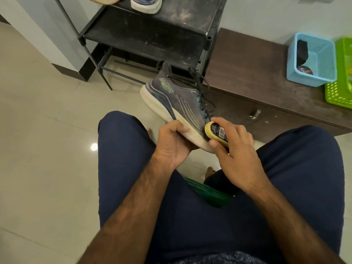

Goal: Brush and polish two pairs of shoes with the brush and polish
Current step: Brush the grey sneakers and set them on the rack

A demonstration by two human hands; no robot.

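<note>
- The shoe [177, 98] is held in the air by the left hand [174, 141] alone. That hand grips the white sole [162, 105] near the toe, thumb on top and fingers curled beneath. The heel reaches well beyond the hand, up and away from the person, so a hard stroke could probably twist the shoe out of the grip.
- The right hand [236, 149] holds the brush [217, 134], fingers curled over its yellow back and thumb on its near edge. The dark bristles press on the toe end, just beside the left thumb. A slip could rake them across that hand.
- Dark laces [200, 88] hang loose just above the right hand. They could snag in the bristles on a longer stroke.
- The upper looks like knit fabric, so dark bristles or polish might smear it, or mark the pale sole.
- A round tin [304, 70], likely the polish, lies in a blue basket [312, 80] on a brown cabinet [247, 69]. It is well beyond the right hand, up and to the right. Reaching it would mean letting go of the brush or the shoe.
- The shoe is a grey running shoe with pale curved stripes along its side. It has a yellow-green logo near the heel and a thick white sole that looks grubby toward the toe. It points toe-first at the person, between the two hands.
- A matching shoe [145, 4] sits on a black rack [144, 35], far above the left hand. It is only partly in view.
</note>
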